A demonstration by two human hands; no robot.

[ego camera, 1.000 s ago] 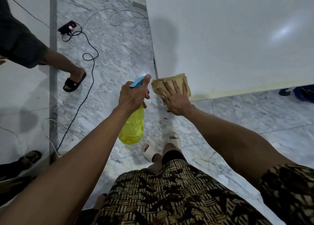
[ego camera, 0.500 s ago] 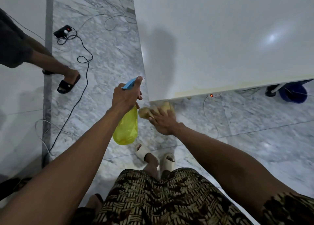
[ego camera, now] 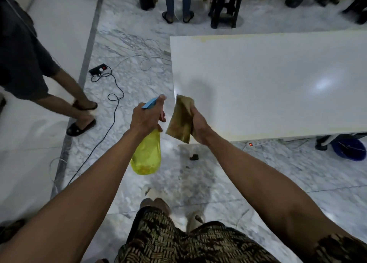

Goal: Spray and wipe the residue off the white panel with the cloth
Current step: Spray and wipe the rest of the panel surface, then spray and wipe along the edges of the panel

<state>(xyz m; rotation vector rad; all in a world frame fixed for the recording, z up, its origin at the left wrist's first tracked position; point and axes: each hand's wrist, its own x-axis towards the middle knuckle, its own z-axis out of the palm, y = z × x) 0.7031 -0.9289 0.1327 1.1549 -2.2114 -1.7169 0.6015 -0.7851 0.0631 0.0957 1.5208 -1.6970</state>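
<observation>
Left hand (ego camera: 146, 117) grips the spray bottle (ego camera: 147, 157), aimed at the panel (ego camera: 268, 84) corner; right hand (ego camera: 198, 123) clutches the cloth (ego camera: 179, 119) beside it, ready to wipe.

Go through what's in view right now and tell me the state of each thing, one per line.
Left hand: grips the spray bottle's neck.
Spray bottle: yellow, hangs upright, off the floor.
Right hand: holds the cloth.
Cloth: folded, lifted off the panel.
White panel: yellowish residue along its edges.
Power strip: red light on.
</observation>
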